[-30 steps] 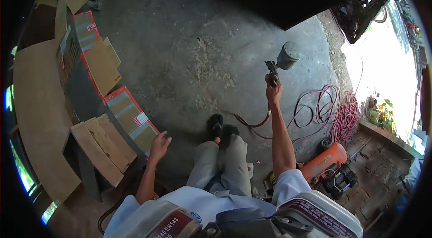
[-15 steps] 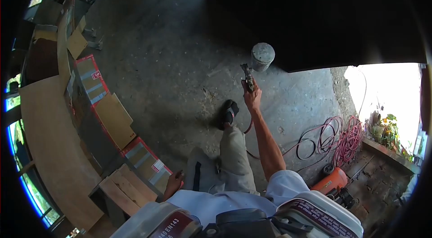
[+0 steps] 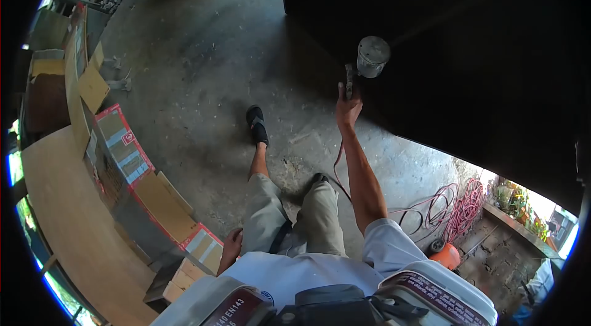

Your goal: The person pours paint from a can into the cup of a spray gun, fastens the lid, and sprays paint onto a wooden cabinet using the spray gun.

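My right hand (image 3: 349,108) is wrapped round the grip of a spray gun (image 3: 349,80), held out in front of me at the end of a stretched arm. A round, paint-stained metal cup (image 3: 373,57) sits at the gun's front, close to a large dark panel (image 3: 468,61). From the gun a thin red hose (image 3: 338,163) runs back beneath my forearm. Low on my left side hangs my left hand (image 3: 233,243), beside my trouser leg, its fingers loosely apart and nothing visible in them; part of it is hidden.
Along the left stand cardboard pieces (image 3: 157,195) with red-edged tape and a long curved wooden sheet (image 3: 74,215). Coiled red hose (image 3: 465,209) lies on the floor at right, near an orange machine (image 3: 446,256). A respirator (image 3: 329,296) shows at the bottom.
My right hand and the spray gun have moved forward, over against the dark panel, which now fills more of the right side. One foot has stepped ahead.
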`<state>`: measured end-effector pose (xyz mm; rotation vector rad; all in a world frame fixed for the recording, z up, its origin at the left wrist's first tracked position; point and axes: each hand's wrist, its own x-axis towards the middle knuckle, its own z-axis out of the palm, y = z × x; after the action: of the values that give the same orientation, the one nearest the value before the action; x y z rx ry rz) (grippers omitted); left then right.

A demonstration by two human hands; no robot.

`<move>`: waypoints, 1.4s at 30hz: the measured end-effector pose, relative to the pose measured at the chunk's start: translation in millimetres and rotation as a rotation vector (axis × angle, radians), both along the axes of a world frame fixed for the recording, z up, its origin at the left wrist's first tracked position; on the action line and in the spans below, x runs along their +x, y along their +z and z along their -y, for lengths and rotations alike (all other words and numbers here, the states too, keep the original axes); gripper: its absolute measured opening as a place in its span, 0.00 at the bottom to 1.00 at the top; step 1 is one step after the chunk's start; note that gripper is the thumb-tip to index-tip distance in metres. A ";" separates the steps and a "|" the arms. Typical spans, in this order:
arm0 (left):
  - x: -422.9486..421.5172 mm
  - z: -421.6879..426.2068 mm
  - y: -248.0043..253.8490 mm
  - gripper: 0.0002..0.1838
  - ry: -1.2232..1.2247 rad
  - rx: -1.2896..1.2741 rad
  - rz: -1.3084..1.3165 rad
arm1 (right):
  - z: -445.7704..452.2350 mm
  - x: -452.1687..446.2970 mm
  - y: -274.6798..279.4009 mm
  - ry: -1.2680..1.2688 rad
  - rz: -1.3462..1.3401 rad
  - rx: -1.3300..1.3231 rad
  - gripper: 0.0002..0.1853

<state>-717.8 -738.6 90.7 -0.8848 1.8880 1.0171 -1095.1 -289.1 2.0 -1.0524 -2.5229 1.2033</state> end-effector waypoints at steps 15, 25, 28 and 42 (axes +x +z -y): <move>-343.7 148.5 26.5 0.24 0.198 -0.004 0.015 | -5.5 -233.4 -76.0 -0.102 -0.290 0.087 0.27; -375.8 133.3 34.7 0.24 0.106 0.048 0.092 | 26.5 -248.3 -109.7 0.046 -0.013 -0.189 0.24; -372.7 116.2 38.9 0.24 0.090 0.081 0.106 | 32.5 -227.6 -105.9 0.029 0.068 -0.058 0.26; -368.5 18.2 41.0 0.22 0.077 0.187 0.076 | 29.4 -130.5 -32.5 -0.330 -0.082 0.179 0.26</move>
<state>-1086.3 -756.8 131.7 -0.8789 1.6763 1.1685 -1225.6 -318.5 -30.5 -1.2801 -2.2323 0.8938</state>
